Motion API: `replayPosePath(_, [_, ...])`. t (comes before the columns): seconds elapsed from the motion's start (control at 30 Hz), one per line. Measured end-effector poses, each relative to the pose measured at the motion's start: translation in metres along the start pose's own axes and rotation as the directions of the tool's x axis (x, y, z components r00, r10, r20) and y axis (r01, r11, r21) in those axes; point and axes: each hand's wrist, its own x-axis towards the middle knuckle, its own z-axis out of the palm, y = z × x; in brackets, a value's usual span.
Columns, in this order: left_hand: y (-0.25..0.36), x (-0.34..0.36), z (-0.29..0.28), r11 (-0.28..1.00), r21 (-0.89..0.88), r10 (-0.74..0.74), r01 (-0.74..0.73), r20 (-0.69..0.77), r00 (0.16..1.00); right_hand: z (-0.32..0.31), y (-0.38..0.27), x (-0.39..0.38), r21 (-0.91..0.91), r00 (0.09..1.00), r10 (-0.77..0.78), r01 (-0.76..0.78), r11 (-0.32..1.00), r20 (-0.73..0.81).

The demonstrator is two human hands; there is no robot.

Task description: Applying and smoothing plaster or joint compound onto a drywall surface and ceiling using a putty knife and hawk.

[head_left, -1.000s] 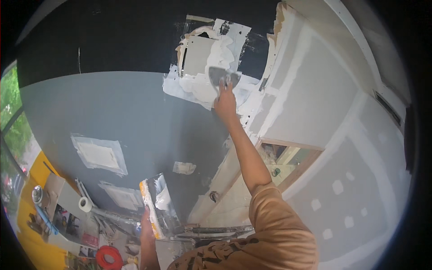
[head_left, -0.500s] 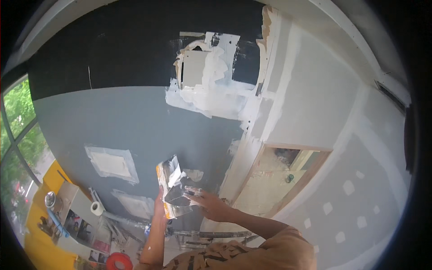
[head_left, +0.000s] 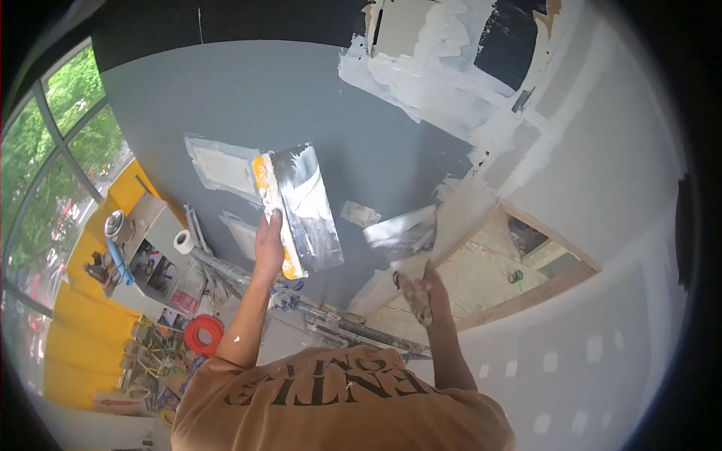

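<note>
Wide orange-backed knife [head_left: 312, 239] gripped in left hand [head_left: 271, 242], white compound [head_left: 309, 194] borne on blade. Second knife [head_left: 402, 234], blurred, grasped in right hand [head_left: 432, 289]; since half-second ago, drawn apart, rightward. Spreading on far-right wall patch [head_left: 421, 79] judged interrupted for reloading.

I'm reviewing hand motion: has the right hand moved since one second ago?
Yes, down: the right hand is now well below the large white wall patch.
</note>
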Motion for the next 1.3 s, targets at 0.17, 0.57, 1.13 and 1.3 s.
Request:
replayPosePath(0.17, [0.008, -0.021, 0.010, 0.849, 0.429, 0.323, -0.309, 0.042, 0.945, 0.004, 0.045, -0.013, 0.571, 0.927, 0.130, -0.323, 0.755, 0.352])
replayPosePath(0.57, [0.025, -0.063, 0.051, 0.734, 0.588, 0.194, -0.340, 0.298, 0.935, 0.002, 0.049, 0.027, 0.584, 0.893, 0.021, -0.312, 0.750, 0.449])
replayPosePath(1.13, [-0.015, -0.077, 0.056, 0.924, 0.336, 0.123, -0.185, 0.197, 0.973, -0.010, 0.021, 0.050, 0.637, 0.879, -0.029, -0.321, 0.701, 0.475])
replayPosePath(1.3, [-0.004, -0.090, 0.054, 0.792, 0.560, 0.089, -0.243, 0.287, 0.954, -0.012, 0.011, 0.053, 0.647, 0.894, -0.002, -0.323, 0.691, 0.448])
